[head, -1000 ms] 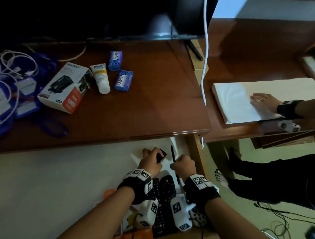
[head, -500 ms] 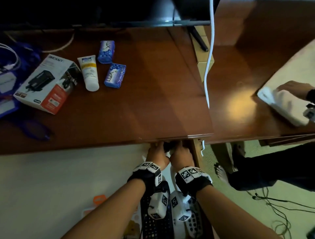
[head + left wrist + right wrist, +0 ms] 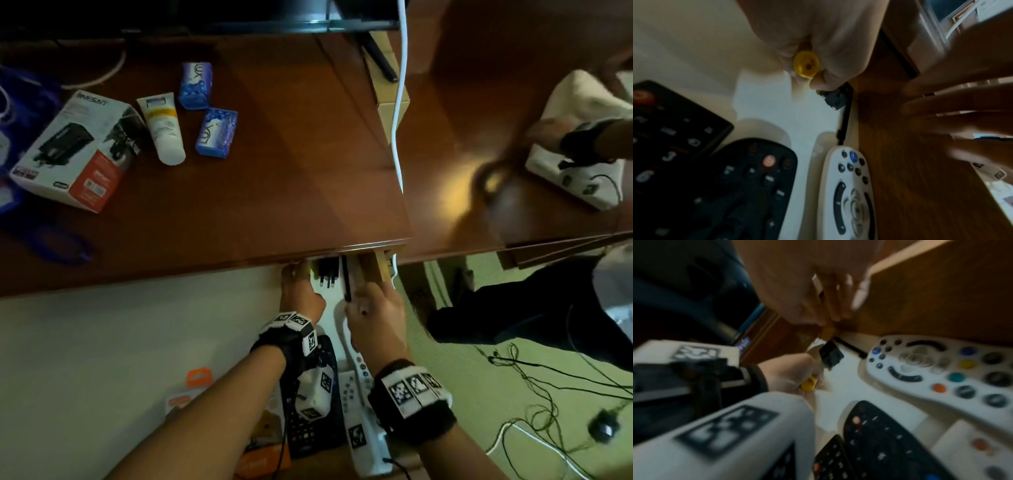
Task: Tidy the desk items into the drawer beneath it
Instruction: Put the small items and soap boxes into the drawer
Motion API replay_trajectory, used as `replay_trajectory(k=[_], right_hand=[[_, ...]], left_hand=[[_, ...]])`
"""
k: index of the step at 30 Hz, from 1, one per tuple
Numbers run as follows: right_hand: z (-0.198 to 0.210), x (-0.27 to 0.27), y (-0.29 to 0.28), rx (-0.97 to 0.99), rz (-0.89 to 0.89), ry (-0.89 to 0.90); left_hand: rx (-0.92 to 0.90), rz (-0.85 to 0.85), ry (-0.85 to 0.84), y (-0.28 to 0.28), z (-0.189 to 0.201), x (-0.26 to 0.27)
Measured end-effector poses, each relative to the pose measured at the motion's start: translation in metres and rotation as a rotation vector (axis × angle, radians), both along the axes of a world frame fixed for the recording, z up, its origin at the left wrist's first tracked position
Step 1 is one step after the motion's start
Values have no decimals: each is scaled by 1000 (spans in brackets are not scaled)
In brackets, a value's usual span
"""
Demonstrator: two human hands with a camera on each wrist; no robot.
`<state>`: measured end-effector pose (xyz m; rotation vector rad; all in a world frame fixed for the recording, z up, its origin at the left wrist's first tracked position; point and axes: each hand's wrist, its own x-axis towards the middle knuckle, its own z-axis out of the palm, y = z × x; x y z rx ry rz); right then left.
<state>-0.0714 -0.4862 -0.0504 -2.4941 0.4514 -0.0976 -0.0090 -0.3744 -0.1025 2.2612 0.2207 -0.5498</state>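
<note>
Both hands in drawer (image 3: 371, 270): I see left hand (image 3: 301, 291) clamped round yellow-capped item (image 3: 806, 65); right hand (image 3: 375, 313) fingers spread, empty. Soap boxes (image 3: 216, 132) read LUX.

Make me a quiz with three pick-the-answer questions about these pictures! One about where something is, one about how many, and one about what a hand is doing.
1. Where is the white remote?
A) on the floor
B) in the open drawer
C) on a shelf

2. How many blue packets lie on the desk?
A) one
B) two
C) four

3. What is the left hand doing?
A) lying flat and empty
B) pinching a small yellow round thing
C) waving in the air

Answers:
1 B: it lies on the drawer's white lining beside the black remotes.
2 B: two lie next to the white tube.
3 B: the left wrist view shows fingers curled round it.
</note>
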Motion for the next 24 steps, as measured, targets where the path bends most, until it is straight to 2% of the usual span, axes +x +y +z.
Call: replay_trajectory(k=[1, 3, 6, 9, 13, 18, 24], right_hand=[[3, -4, -4, -46, -44, -83], [5, -8, -14, -129, -151, -66], [3, -4, -30, -103, -246, 256], [-10, -1, -42, -11, -154, 425], [-18, -3, -50, 148, -147, 439], [-18, -4, -51, 147, -154, 413], [-19, -4, -51, 124, -154, 421]], left_hand=[[6, 19, -6, -1, 0, 0], [5, 41, -17, -3, -1, -1], [18, 65, -49, -6, -1, -1], [11, 116, -81, -8, 0, 0], [-32, 204, -66, -6, -7, 2], [17, 183, 154, -1, -12, 3], [108, 75, 185, -9, -9, 27]])
